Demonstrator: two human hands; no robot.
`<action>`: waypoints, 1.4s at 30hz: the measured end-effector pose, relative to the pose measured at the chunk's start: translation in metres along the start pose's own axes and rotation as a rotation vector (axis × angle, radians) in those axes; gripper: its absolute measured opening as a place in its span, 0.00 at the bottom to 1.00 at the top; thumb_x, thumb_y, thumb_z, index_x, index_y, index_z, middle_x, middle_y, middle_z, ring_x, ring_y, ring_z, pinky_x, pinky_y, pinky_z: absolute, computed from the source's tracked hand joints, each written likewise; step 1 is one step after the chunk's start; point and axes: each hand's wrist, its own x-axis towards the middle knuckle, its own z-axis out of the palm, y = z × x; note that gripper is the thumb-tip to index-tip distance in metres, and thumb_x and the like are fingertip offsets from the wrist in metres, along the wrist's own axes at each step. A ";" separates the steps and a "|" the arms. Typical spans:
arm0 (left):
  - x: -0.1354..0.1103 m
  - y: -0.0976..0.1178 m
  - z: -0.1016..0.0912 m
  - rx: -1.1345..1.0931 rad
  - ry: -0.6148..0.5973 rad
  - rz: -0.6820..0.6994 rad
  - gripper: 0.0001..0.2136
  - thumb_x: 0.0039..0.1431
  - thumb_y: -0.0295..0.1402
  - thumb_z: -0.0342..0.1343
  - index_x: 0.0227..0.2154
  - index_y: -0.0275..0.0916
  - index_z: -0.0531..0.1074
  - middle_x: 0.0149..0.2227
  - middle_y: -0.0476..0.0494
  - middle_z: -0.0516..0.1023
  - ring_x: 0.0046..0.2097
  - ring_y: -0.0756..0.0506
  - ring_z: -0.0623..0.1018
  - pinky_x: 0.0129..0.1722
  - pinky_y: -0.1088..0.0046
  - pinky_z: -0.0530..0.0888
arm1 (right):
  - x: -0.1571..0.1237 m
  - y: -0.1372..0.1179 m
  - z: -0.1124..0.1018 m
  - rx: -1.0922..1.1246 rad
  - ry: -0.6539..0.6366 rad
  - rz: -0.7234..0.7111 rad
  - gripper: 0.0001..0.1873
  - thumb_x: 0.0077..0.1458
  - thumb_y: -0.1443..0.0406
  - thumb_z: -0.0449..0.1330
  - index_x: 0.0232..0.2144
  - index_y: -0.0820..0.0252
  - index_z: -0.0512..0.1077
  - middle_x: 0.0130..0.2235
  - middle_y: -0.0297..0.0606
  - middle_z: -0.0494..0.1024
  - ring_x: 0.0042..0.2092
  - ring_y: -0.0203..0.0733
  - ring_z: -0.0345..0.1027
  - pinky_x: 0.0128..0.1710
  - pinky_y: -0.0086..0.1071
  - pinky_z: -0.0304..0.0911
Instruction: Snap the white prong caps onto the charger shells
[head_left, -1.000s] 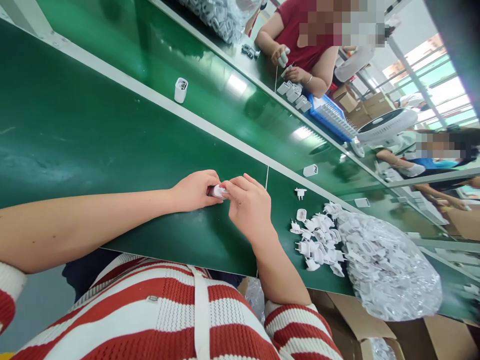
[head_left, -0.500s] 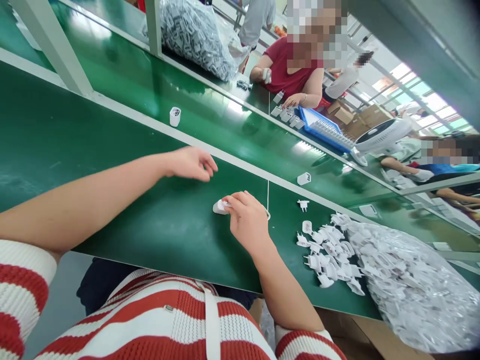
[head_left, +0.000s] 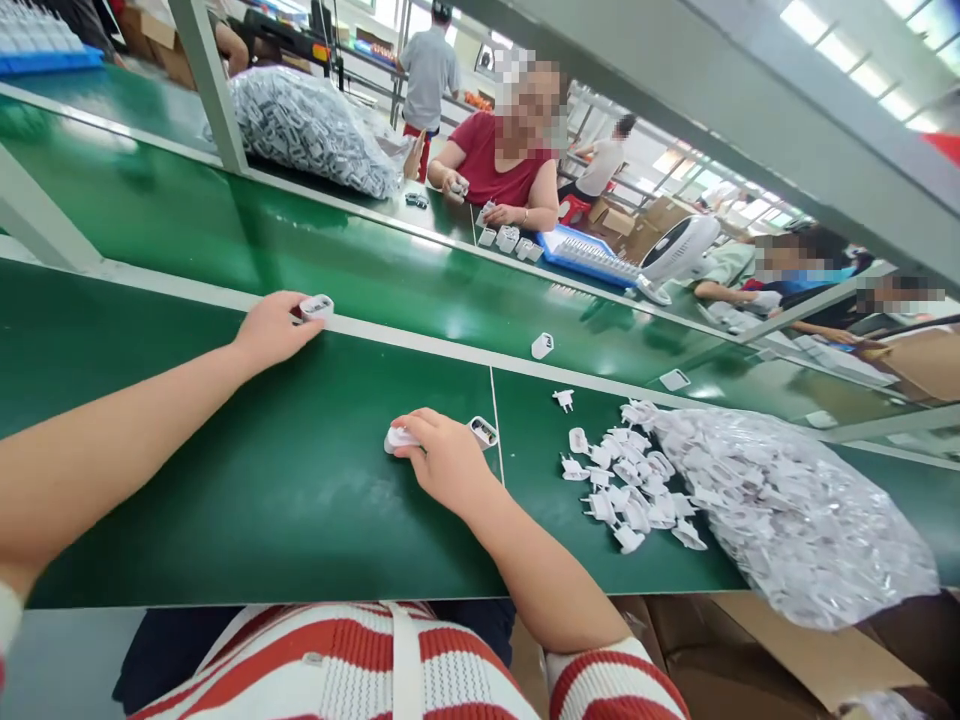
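Note:
At the rail between table and belt, my left hand (head_left: pixel 276 328) has its thumb and fingers closed round a white charger housing (head_left: pixel 318 306), whose open end with dark inner parts shows. My right hand (head_left: pixel 442 458) is low over the green table, its fingers closed on another white charger piece (head_left: pixel 399 438). My fingers cover part of that piece. Just behind the right hand's knuckles a third white housing (head_left: pixel 482 432) lies on the table, its open end visible. A loose white plug cap (head_left: pixel 563 400) with two pins lies farther right.
White plug caps (head_left: pixel 630 480) lie heaped on the right, beside a clear plastic bag (head_left: pixel 795 510) full of them. Another housing (head_left: pixel 542 346) stands on the green belt (head_left: pixel 420 290). Across it, a person in a red shirt (head_left: pixel 502 165) handles parts near a blue tray (head_left: pixel 589 260).
My left hand, empty before, has reached away to the left and closed on the housing by the rail. My right hand still holds its charger piece. The camera view has shifted.

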 end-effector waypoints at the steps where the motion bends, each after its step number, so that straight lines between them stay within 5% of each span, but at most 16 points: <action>1: -0.018 0.005 0.007 -0.020 -0.051 0.030 0.21 0.64 0.46 0.59 0.54 0.37 0.76 0.51 0.45 0.80 0.48 0.42 0.78 0.53 0.63 0.75 | -0.002 0.001 -0.001 0.011 0.000 -0.005 0.13 0.63 0.70 0.62 0.50 0.57 0.77 0.50 0.39 0.81 0.49 0.46 0.77 0.47 0.36 0.71; 4: -0.074 0.020 0.024 -0.064 -0.172 0.080 0.20 0.61 0.48 0.61 0.50 0.41 0.79 0.50 0.46 0.82 0.50 0.40 0.79 0.54 0.63 0.75 | -0.008 0.009 -0.004 0.054 0.022 0.000 0.13 0.61 0.70 0.63 0.48 0.55 0.78 0.49 0.39 0.81 0.47 0.45 0.77 0.47 0.36 0.71; 9: -0.139 0.055 0.034 -0.053 0.061 0.329 0.34 0.54 0.42 0.64 0.64 0.43 0.67 0.67 0.39 0.68 0.69 0.30 0.63 0.70 0.45 0.59 | -0.009 0.019 -0.010 0.332 0.100 0.059 0.13 0.55 0.68 0.69 0.44 0.53 0.80 0.44 0.36 0.83 0.44 0.44 0.76 0.45 0.37 0.72; 12: -0.155 0.077 0.039 -0.281 -0.116 0.400 0.35 0.57 0.43 0.63 0.67 0.44 0.64 0.66 0.38 0.69 0.63 0.34 0.71 0.63 0.52 0.70 | -0.008 0.017 -0.015 0.613 0.167 0.128 0.15 0.50 0.63 0.73 0.42 0.53 0.81 0.42 0.35 0.83 0.42 0.42 0.76 0.45 0.37 0.75; 15: -0.158 0.089 0.048 -0.510 -0.389 0.317 0.26 0.66 0.46 0.58 0.63 0.43 0.69 0.57 0.41 0.78 0.53 0.40 0.78 0.55 0.61 0.76 | -0.009 0.014 -0.019 0.743 0.207 0.143 0.18 0.47 0.58 0.75 0.41 0.53 0.80 0.42 0.35 0.83 0.41 0.41 0.76 0.46 0.38 0.75; 17: -0.158 0.090 0.053 -0.589 -0.447 0.270 0.22 0.69 0.47 0.56 0.60 0.43 0.72 0.52 0.45 0.81 0.49 0.42 0.79 0.53 0.64 0.76 | -0.010 0.014 -0.022 0.736 0.192 0.111 0.18 0.48 0.58 0.75 0.42 0.52 0.80 0.42 0.35 0.83 0.42 0.41 0.76 0.47 0.38 0.75; 21: -0.159 0.084 0.061 -0.610 -0.432 0.248 0.20 0.68 0.47 0.58 0.56 0.42 0.74 0.48 0.46 0.82 0.45 0.44 0.79 0.48 0.67 0.76 | -0.011 0.017 -0.027 0.637 0.151 -0.009 0.12 0.54 0.60 0.72 0.43 0.50 0.82 0.45 0.36 0.80 0.47 0.42 0.74 0.46 0.36 0.74; 27: -0.159 0.071 0.077 -0.520 -0.281 0.365 0.14 0.65 0.41 0.61 0.47 0.37 0.78 0.46 0.40 0.76 0.48 0.41 0.76 0.50 0.63 0.75 | -0.015 0.014 -0.018 0.430 0.160 -0.013 0.07 0.59 0.68 0.67 0.40 0.52 0.82 0.38 0.34 0.81 0.40 0.39 0.75 0.42 0.34 0.73; 34: -0.150 0.064 0.077 -0.474 -0.313 0.335 0.11 0.62 0.40 0.60 0.40 0.38 0.80 0.39 0.42 0.78 0.44 0.41 0.75 0.46 0.61 0.73 | -0.013 0.004 -0.005 0.205 0.155 -0.058 0.05 0.64 0.64 0.64 0.42 0.52 0.79 0.41 0.36 0.82 0.44 0.44 0.75 0.46 0.39 0.72; 42: -0.150 0.062 0.078 -0.475 -0.310 0.345 0.09 0.61 0.37 0.59 0.35 0.38 0.79 0.36 0.41 0.76 0.43 0.41 0.73 0.44 0.62 0.72 | -0.004 -0.013 0.000 -0.019 0.129 -0.065 0.09 0.64 0.66 0.59 0.39 0.53 0.80 0.37 0.38 0.80 0.38 0.45 0.71 0.38 0.39 0.67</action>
